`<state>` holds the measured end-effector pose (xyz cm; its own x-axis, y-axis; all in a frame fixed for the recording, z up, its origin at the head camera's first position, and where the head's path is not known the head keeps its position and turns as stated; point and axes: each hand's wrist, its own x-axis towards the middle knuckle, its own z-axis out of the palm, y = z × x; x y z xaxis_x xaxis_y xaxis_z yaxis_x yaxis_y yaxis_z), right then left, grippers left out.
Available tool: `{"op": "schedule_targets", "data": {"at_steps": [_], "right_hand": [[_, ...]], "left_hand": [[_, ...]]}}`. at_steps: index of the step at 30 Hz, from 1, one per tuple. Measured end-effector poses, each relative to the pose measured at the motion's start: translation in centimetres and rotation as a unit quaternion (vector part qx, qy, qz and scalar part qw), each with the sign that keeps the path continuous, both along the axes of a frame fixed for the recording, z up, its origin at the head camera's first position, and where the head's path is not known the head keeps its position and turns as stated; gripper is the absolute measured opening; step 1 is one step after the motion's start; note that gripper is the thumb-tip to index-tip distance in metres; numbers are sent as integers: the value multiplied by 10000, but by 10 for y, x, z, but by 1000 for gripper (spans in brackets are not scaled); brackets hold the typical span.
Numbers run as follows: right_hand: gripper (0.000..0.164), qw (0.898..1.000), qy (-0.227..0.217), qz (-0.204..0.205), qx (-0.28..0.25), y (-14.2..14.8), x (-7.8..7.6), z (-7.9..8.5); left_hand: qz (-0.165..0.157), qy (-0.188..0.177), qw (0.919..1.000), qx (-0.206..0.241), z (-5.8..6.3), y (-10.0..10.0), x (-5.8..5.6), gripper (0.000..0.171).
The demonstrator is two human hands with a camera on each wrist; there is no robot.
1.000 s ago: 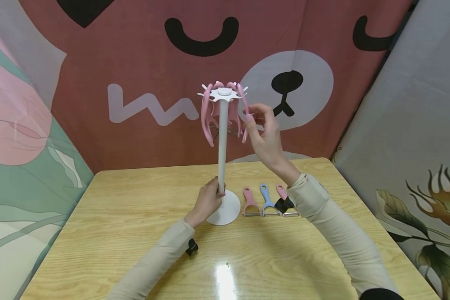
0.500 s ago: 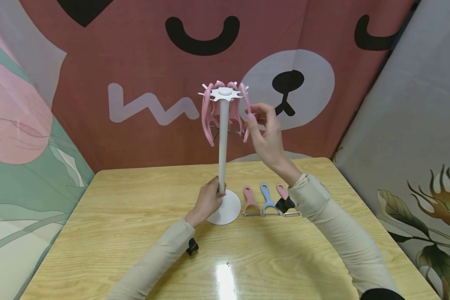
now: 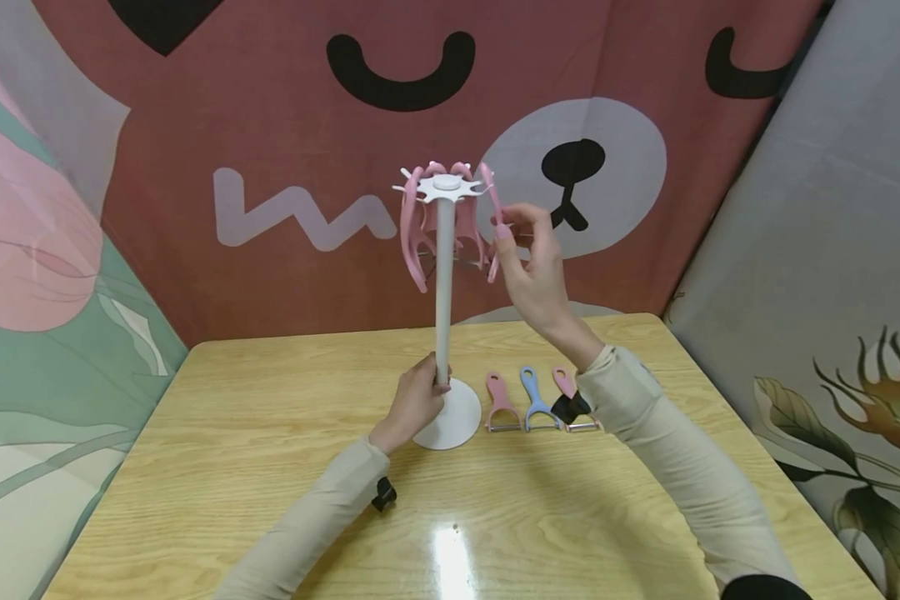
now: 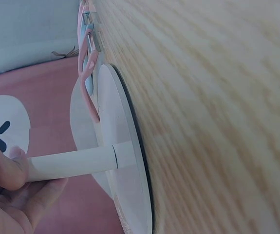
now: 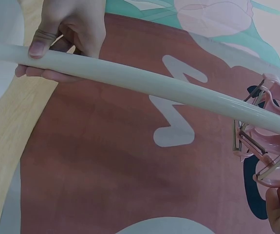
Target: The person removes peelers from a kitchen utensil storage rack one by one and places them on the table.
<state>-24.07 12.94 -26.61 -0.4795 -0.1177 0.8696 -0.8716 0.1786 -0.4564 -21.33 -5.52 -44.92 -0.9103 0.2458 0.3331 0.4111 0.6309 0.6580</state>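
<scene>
A white rotating-style stand with a round base [image 3: 457, 421], a tall pole [image 3: 445, 283] and a hooked top ring [image 3: 447, 185] stands upright on the table. My left hand [image 3: 414, 402] grips the pole low down, its thumb and fingers wrapped round it in the left wrist view. Several pink peelers hang around the ring. At its right side, my right hand [image 3: 536, 262] pinches one pink Y-shaped peeler [image 3: 494, 200] between thumb and fingers, with the handle's top end at the ring's hooks. The right wrist view shows metal blades [image 5: 252, 141] on the hanging peelers.
On the wooden table [image 3: 270, 442], right of the base, lie a pink peeler [image 3: 498, 393], a blue peeler [image 3: 531, 390] and another pink peeler [image 3: 563, 382] partly behind a black strap. A printed cloth [image 3: 292, 283] hangs behind the table.
The pinched peeler and my right hand have shifted slightly outward to the right of the ring. My left hand keeps its grip on the pole.
</scene>
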Motion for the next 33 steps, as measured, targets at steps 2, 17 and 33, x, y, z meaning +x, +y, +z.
{"op": "schedule_targets", "data": {"at_steps": [2,17,33], "right_hand": [[25,10000,-18,-48,48,0,0,0],[25,9997,-2,-244,34,1,-1,1],[26,9988,-152,-441,-132,5,1,1]], "left_hand": [[9,-3,10000,11,-1,-1,0,17],[38,-13,10000,19,1,-2,2,18],[-50,35,10000,57,1,-2,1,18]]}}
